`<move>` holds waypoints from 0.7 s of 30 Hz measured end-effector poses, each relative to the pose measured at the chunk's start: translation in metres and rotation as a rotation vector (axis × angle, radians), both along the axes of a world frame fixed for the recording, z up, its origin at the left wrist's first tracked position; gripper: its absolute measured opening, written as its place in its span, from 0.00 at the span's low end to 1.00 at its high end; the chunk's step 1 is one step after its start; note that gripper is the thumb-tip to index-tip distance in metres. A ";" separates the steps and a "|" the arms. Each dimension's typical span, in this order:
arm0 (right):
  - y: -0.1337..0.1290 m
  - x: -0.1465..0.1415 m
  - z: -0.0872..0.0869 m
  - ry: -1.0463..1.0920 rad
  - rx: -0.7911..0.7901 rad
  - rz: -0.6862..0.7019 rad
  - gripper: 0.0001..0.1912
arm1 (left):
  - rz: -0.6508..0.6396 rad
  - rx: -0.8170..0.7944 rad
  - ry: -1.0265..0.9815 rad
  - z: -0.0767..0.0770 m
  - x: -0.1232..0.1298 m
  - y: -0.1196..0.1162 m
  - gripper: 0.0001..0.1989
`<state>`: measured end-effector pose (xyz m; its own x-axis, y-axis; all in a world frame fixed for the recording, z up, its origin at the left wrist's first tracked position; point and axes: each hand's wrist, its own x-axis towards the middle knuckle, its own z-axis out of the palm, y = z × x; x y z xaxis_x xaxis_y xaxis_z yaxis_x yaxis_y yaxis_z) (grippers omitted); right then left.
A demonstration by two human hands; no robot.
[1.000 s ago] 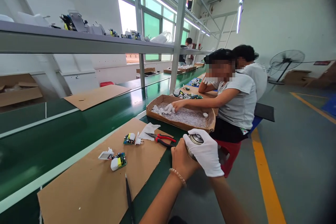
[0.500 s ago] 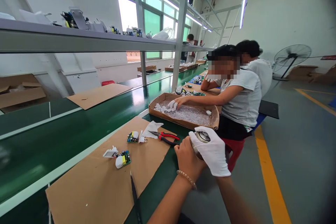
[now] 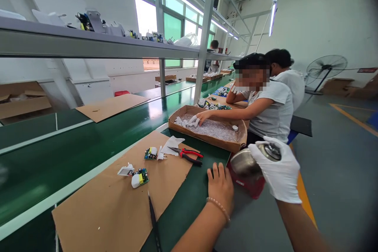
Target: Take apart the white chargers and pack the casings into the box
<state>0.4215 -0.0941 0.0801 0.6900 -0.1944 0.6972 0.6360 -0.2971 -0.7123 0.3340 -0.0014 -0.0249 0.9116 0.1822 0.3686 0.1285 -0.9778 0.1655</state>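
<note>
Flask (image 3: 244,163), steel: lower right of frame, grasped by gloved right hand (image 3: 279,171). Left hand (image 3: 220,184): bare, released, laid at edge of bench (image 3: 183,204), lower centre. Pliers (image 3: 189,154): mid-frame, partly on cardboard (image 3: 112,208).

Left hand (image 3: 220,185) spread, palm apparently down; gloved right hand (image 3: 279,171) raised, curled in a grip.

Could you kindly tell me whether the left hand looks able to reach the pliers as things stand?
Probably yes: the left hand looks empty, the pliers lie close by, and nothing visible stands between them.
</note>
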 end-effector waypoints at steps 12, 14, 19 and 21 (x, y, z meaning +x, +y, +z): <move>-0.011 0.038 0.051 -0.070 -0.273 0.011 0.24 | -0.098 0.241 0.014 -0.010 0.005 0.001 0.19; -0.004 0.037 0.047 -0.042 -0.258 0.032 0.25 | -0.104 0.250 0.018 -0.009 0.005 0.002 0.19; 0.004 0.031 0.043 0.034 -0.218 0.140 0.22 | -0.108 0.227 0.014 -0.008 0.003 0.002 0.20; 0.008 0.026 0.040 0.069 -0.225 0.218 0.21 | -0.107 0.198 0.022 -0.008 0.003 0.001 0.21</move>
<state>0.4476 -0.0858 0.1199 0.7459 0.1166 0.6558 0.6541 -0.3142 -0.6881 0.3370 0.0001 -0.0332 0.9302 0.0099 0.3670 0.0237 -0.9992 -0.0331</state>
